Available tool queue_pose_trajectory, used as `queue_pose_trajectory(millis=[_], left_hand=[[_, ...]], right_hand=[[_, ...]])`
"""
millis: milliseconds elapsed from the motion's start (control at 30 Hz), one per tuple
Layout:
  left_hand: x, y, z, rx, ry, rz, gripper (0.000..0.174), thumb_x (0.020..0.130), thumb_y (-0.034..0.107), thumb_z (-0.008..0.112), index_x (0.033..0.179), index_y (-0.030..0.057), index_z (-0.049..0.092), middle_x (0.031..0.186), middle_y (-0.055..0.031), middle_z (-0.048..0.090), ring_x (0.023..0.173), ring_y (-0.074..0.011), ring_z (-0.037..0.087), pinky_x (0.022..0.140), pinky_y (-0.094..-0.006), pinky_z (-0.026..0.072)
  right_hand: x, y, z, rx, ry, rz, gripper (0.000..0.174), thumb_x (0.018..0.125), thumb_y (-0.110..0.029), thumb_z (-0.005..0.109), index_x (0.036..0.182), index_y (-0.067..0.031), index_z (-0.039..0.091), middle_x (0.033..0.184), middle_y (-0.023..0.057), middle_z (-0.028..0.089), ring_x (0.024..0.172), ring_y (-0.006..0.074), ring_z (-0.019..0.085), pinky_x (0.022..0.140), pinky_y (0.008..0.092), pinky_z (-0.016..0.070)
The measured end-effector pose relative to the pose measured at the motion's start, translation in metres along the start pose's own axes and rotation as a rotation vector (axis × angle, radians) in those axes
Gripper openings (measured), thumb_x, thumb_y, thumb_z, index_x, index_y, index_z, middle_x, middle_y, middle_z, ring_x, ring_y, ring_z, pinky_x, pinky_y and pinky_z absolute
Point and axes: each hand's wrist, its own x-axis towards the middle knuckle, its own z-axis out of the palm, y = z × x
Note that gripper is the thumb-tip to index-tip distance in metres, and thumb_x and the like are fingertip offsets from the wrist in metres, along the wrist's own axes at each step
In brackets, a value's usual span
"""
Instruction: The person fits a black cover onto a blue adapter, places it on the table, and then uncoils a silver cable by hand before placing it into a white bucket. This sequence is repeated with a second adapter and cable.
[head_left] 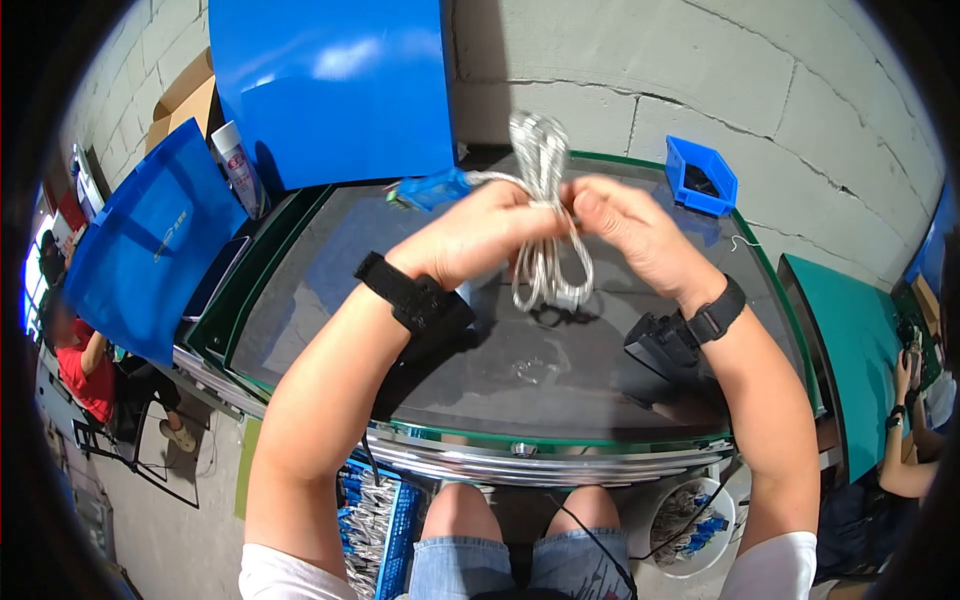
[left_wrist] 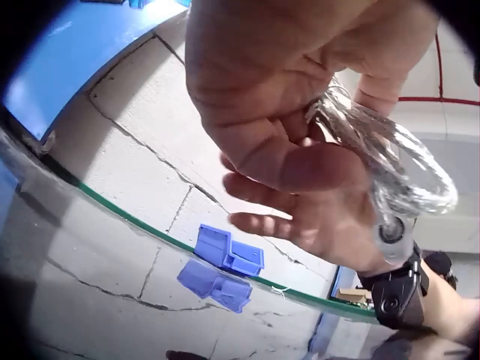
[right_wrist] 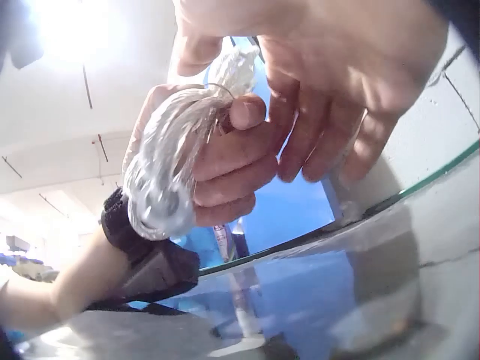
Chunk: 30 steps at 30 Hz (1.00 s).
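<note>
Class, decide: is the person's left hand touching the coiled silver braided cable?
Touching. The right wrist view shows the left hand gripping the coiled silver braided cable, with its fingers curled round the coil.

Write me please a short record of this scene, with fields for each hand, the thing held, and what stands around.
Left hand: grips the coiled silver cable round its middle
Right hand: pinches the same cable from the other side
Cable end: blue plug sticks out past the left hand
Below: glass-topped table
Around: blue bin at the back, can beside a blue board
</note>
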Motion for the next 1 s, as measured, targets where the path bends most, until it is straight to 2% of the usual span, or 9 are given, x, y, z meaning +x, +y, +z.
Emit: queue_pose_trajectory(millis=[67, 133, 300, 467, 533, 567, 800, 833, 1000], left_hand=[[0.002, -0.008, 0.008, 0.027, -0.154, 0.107, 0.030, 0.084, 0.027, 0.060, 0.089, -0.0015, 0.064, 0.072, 0.0008, 0.056, 0.065, -0.0082, 0.052, 0.053, -0.0243, 0.0419], [-0.002, -0.004, 0.016, 0.105, -0.235, 0.097, 0.024, 0.082, 0.019, 0.061, 0.091, -0.0029, 0.064, 0.079, -0.0012, 0.060, 0.078, -0.0104, 0.056, 0.075, -0.0270, 0.0456], [-0.001, -0.001, 0.012, 0.199, -0.316, -0.005, 0.036, 0.089, 0.033, 0.063, 0.094, -0.0026, 0.064, 0.079, -0.0030, 0.059, 0.075, -0.0107, 0.056, 0.065, -0.0262, 0.0463], [0.001, -0.007, 0.013, 0.254, -0.225, -0.038, 0.040, 0.087, 0.034, 0.066, 0.104, -0.0024, 0.062, 0.084, -0.0038, 0.060, 0.079, -0.0119, 0.056, 0.069, -0.0279, 0.0478], [0.001, -0.015, 0.013, 0.011, 0.012, -0.058, 0.049, 0.084, 0.035, 0.068, 0.115, -0.0022, 0.058, 0.093, -0.0047, 0.059, 0.086, -0.0129, 0.054, 0.076, -0.0311, 0.0486], [0.005, -0.012, 0.001, 0.041, -0.032, -0.100, 0.057, 0.083, 0.036, 0.069, 0.124, 0.0000, 0.052, 0.102, -0.0060, 0.058, 0.094, -0.0134, 0.053, 0.080, -0.0335, 0.0483], [0.007, -0.015, -0.007, -0.219, 0.051, 0.109, 0.055, 0.084, 0.021, 0.069, 0.130, 0.0037, 0.045, 0.101, -0.0031, 0.058, 0.092, -0.0128, 0.055, 0.084, -0.0293, 0.0461], [0.005, -0.013, -0.008, -0.169, 0.032, 0.100, 0.057, 0.083, 0.016, 0.069, 0.131, 0.0040, 0.043, 0.103, -0.0035, 0.059, 0.094, -0.0129, 0.055, 0.086, -0.0296, 0.0454], [0.002, -0.007, 0.003, -0.063, -0.041, 0.093, 0.059, 0.075, 0.007, 0.075, 0.127, 0.0024, 0.048, 0.111, -0.0055, 0.060, 0.104, -0.0133, 0.055, 0.093, -0.0297, 0.0428]], right_hand=[[-0.002, 0.001, 0.006, 0.154, -0.151, 0.100, 0.040, 0.092, -0.040, 0.055, 0.105, -0.0026, 0.061, 0.098, 0.0040, 0.062, 0.095, 0.0103, 0.055, 0.085, 0.0227, 0.0425], [-0.004, -0.001, 0.014, 0.287, -0.174, 0.119, 0.042, 0.089, -0.035, 0.060, 0.114, -0.0007, 0.058, 0.103, 0.0055, 0.062, 0.095, 0.0122, 0.057, 0.083, 0.0258, 0.0453], [-0.001, -0.004, 0.013, 0.398, -0.083, 0.061, 0.050, 0.078, -0.014, 0.068, 0.121, 0.0025, 0.051, 0.112, 0.0130, 0.060, 0.103, 0.0190, 0.059, 0.092, 0.0330, 0.0463], [-0.002, -0.010, 0.008, 0.362, 0.000, 0.022, 0.047, 0.078, -0.009, 0.066, 0.121, 0.0018, 0.050, 0.117, 0.0139, 0.059, 0.108, 0.0210, 0.057, 0.094, 0.0338, 0.0456], [-0.003, -0.016, 0.000, 0.171, 0.098, 0.016, 0.042, 0.078, -0.001, 0.062, 0.118, 0.0037, 0.051, 0.115, 0.0133, 0.060, 0.109, 0.0201, 0.058, 0.091, 0.0305, 0.0477], [-0.001, -0.019, -0.001, 0.071, 0.154, -0.043, 0.040, 0.078, 0.001, 0.058, 0.117, 0.0040, 0.052, 0.112, 0.0117, 0.061, 0.101, 0.0164, 0.060, 0.085, 0.0281, 0.0495], [-0.001, -0.027, 0.008, -0.130, 0.004, 0.135, 0.028, 0.083, -0.013, 0.059, 0.108, -0.0009, 0.058, 0.089, 0.0030, 0.063, 0.082, 0.0089, 0.058, 0.071, 0.0236, 0.0473], [-0.001, -0.027, 0.011, -0.162, -0.041, 0.129, 0.024, 0.085, -0.018, 0.059, 0.102, -0.0016, 0.059, 0.078, 0.0011, 0.059, 0.072, 0.0085, 0.054, 0.064, 0.0248, 0.0450], [-0.030, -0.047, 0.005, -0.517, 0.012, 0.054, 0.017, 0.086, -0.017, 0.057, 0.088, -0.0002, 0.056, 0.065, -0.0002, 0.049, 0.060, 0.0085, 0.043, 0.054, 0.0283, 0.0383]])
